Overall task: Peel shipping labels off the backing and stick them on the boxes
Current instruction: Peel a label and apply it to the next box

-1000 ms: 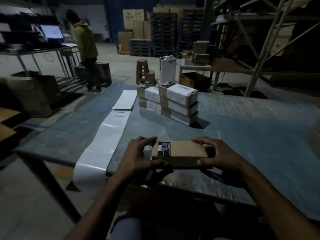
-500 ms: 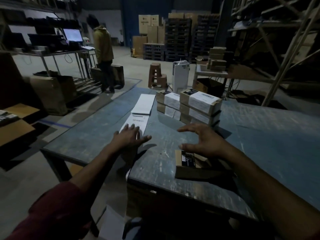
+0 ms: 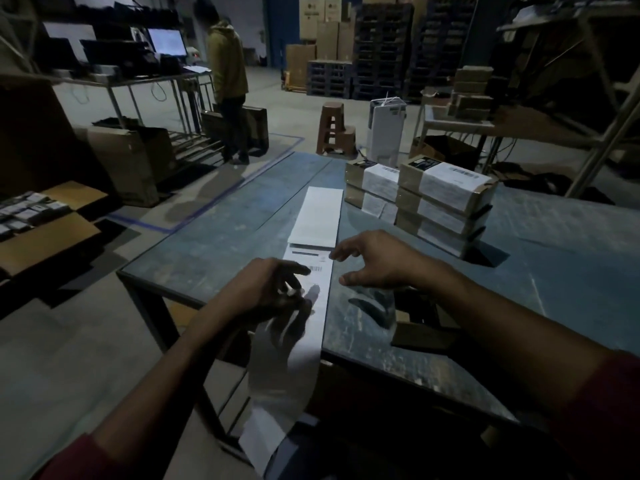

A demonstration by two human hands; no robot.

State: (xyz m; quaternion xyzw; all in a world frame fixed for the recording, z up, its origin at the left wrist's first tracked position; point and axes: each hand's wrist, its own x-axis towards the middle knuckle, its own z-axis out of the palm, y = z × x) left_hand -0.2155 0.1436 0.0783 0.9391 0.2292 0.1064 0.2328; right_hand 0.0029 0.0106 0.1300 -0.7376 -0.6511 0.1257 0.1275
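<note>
Peeling step. The long white label strip (image 3: 320, 289) ran from 12 to 6 o'clock over the grey table's (image 3: 519, 271) edge. The left hand (image 3: 266, 289), fingers loosely curled, touched it (grip unclear); the right hand (image 3: 374, 261) hovered spread. Next: lifting a label corner for the plain brown cardboard box (image 3: 415, 332) at 3 o'clock.

The person is wearing a dark red, long-sleeved top, and both sleeves are sitting pushed up well above the wrists, so the forearms are showing bare down to the hands. The left sleeve (image 3: 69, 459) is showing as a dull red cuff at the bottom left corner, and the right sleeve (image 3: 602, 410) is showing as a wider band of the same red cloth at the bottom right edge. The left hand (image 3: 266, 289) and the right hand (image 3: 374, 261) are both going bare, and the dim light is hiding finer detail of the cloth.
</note>
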